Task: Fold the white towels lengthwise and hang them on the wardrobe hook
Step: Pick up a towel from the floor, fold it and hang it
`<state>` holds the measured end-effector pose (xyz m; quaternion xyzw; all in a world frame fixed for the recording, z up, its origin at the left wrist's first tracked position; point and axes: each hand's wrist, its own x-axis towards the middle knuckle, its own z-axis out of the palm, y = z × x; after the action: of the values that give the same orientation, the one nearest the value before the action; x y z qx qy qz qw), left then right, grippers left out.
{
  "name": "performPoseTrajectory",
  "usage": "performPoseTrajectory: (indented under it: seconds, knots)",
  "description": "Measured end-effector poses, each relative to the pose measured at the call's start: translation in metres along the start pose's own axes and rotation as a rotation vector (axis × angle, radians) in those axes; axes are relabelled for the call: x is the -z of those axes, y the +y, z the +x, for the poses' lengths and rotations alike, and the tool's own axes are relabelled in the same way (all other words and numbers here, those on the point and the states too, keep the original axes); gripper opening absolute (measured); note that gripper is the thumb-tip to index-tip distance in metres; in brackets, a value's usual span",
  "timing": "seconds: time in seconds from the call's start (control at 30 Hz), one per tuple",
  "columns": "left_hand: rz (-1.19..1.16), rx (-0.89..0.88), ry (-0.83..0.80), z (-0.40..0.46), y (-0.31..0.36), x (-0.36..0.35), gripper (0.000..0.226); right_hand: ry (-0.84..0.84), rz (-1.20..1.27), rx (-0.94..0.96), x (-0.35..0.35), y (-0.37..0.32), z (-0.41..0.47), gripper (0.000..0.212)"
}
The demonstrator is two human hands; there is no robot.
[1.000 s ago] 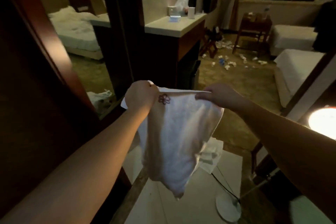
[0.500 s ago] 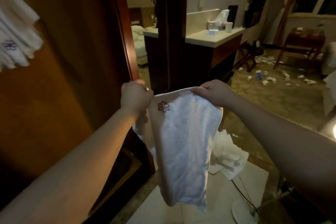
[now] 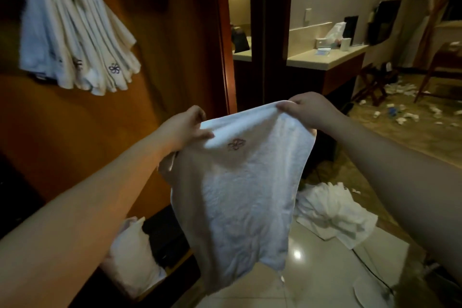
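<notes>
Both hands — left hand, right hand — pinching towel top corners, hung towels well apart upper-left

No readable words, numbers or brand names anywhere. Only a small dark flower-shaped embroidered emblem near the top edge of the held white towel, and the same emblem repeated near the lower ends of the hanging towels on the wardrobe. Other marks too blurred to read.

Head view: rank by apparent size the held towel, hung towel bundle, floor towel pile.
1. Held towel, but it's nearest the camera.
2. Hung towel bundle.
3. Floor towel pile, close to the bundle, so that order is unsure.
</notes>
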<state>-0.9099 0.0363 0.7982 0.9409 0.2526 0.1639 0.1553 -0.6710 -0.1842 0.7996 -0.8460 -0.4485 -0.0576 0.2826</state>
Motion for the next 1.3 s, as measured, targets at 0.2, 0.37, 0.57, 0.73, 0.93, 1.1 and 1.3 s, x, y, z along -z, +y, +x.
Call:
performPoseTrajectory:
  seconds: [0.2, 0.37, 0.57, 0.73, 0.93, 1.1, 1.3]
  knots:
    - [0.153, 0.099, -0.035, -0.078, -0.075, 0.051, 0.009, 0.051, 0.020, 0.017, -0.030, -0.071, -0.039, 0.035]
    - [0.189, 0.241, 0.151, -0.142, -0.141, 0.094, 0.012, 0.102, 0.049, 0.036, -0.046, -0.124, -0.054, 0.027]
    - [-0.499, 0.365, 0.349, -0.212, -0.188, 0.135, 0.008, 0.071, 0.095, 0.012, -0.062, -0.177, -0.055, 0.028]
    - [-1.023, 0.376, 0.306, -0.247, -0.201, 0.139, 0.014, -0.042, 0.138, -0.028, -0.073, -0.205, -0.054, 0.038]
    - [-1.221, 0.439, 0.422, -0.254, -0.198, 0.134, 0.011, -0.295, 0.627, -0.166, -0.080, -0.226, -0.066, 0.026]
    - [-1.212, 0.483, 0.468, -0.253, -0.185, 0.121, 0.010, -0.401, 0.992, -0.210, -0.088, -0.244, -0.092, 0.043]
    - [-1.227, 0.427, 0.418, -0.257, -0.142, 0.093, 0.019, -0.419, 1.138, -0.033, -0.093, -0.278, -0.141, 0.037]
